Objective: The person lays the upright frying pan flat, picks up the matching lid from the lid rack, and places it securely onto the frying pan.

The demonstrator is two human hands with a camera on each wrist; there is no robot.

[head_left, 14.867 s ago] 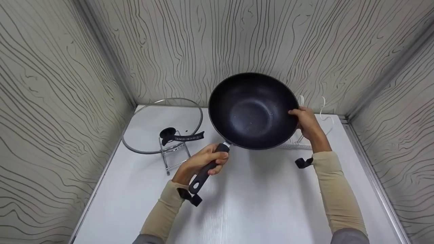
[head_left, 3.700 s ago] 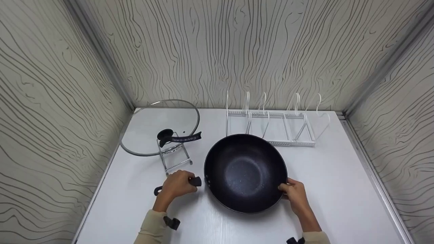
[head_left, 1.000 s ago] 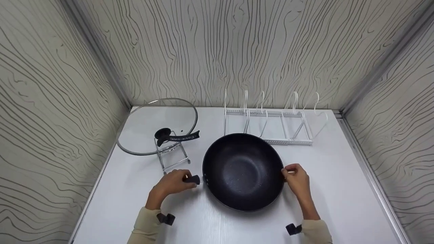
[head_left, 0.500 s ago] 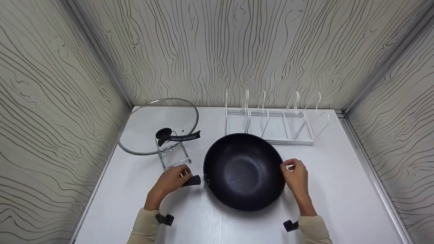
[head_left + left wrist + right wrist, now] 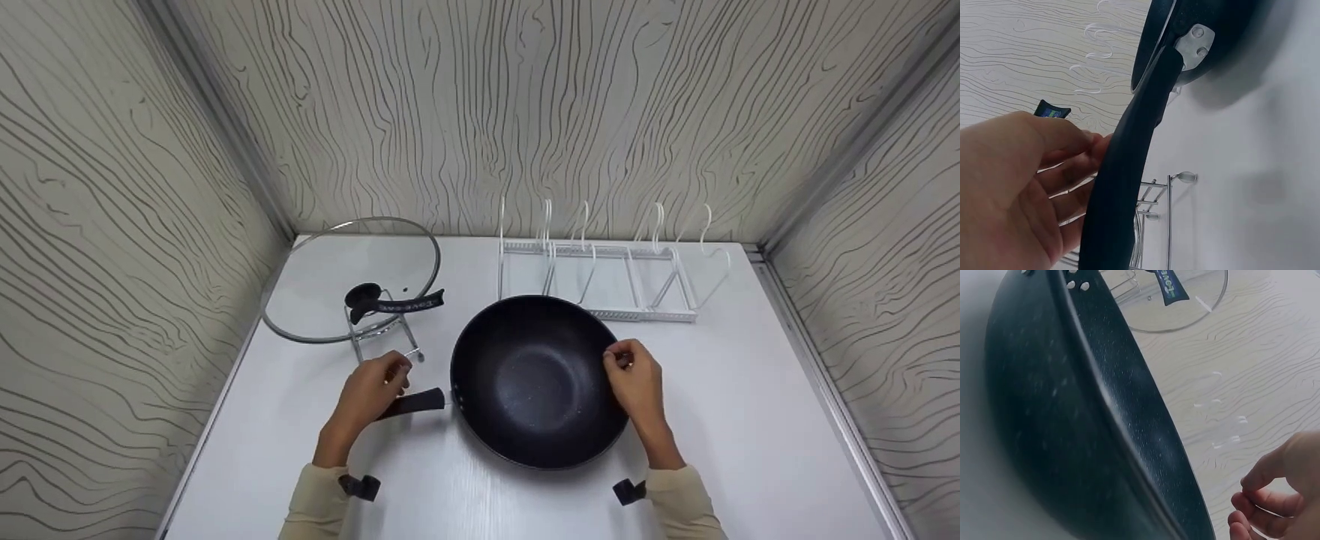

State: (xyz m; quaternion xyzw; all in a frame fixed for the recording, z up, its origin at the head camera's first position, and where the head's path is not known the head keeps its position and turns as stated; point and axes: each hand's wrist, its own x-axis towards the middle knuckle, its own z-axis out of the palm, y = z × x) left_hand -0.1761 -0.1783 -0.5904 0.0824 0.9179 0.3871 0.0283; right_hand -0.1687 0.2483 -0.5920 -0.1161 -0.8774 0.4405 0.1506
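Note:
A black wok (image 5: 536,382) rests on the white table, its inside facing up and its long handle (image 5: 420,403) pointing left. My left hand (image 5: 366,391) hovers over that handle with loosely bent fingers and no grip on it. In the left wrist view, the handle (image 5: 1123,163) runs past the fingertips, and whether they brush it is hard to tell. My right hand (image 5: 637,381) is at the wok's right rim, its fingers loosely curled around nothing. The right wrist view has this hand (image 5: 1280,489) apart from the wok's rim.
A white wire rack (image 5: 645,315) with upright loops stands behind the wok. At the back left, a glass lid (image 5: 437,259) with a black knob and handle piece (image 5: 401,304) leans on a small chrome stand (image 5: 411,334). Patterned walls (image 5: 480,112) enclose the table (image 5: 750,420).
Earlier, both hands held the wok raised before the rack; it was lowered onto the table. Since half a second ago, the left hand has left the handle and the right hand the rim.

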